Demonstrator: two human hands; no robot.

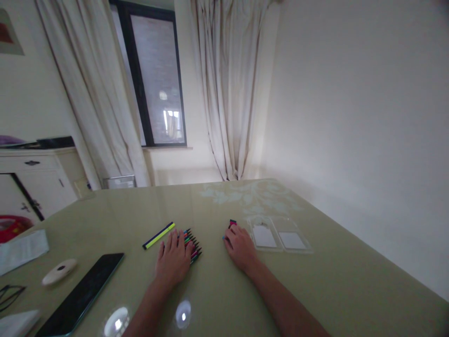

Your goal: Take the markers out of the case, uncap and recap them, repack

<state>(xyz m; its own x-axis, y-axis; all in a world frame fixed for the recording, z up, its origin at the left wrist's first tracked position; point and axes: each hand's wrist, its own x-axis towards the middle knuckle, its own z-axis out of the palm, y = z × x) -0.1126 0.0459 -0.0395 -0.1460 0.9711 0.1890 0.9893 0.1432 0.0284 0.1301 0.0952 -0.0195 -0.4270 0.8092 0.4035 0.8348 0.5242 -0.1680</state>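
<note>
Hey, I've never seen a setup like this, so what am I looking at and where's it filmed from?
There's no machine here, just a person's bare hands, seen in one picture from a camera worn on the head. The left hand rests over a row of colored pens on the table. The right hand is curled at a small pink-and-dark item, mostly hidden; I can't tell how firmly it's held. Nearby lie a long yellow-and-blue item, an open clear case and a flat black device.

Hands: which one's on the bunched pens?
The left hand: it covers part of the bunched pens; the right hand is apart from them, near the clear case.
</note>
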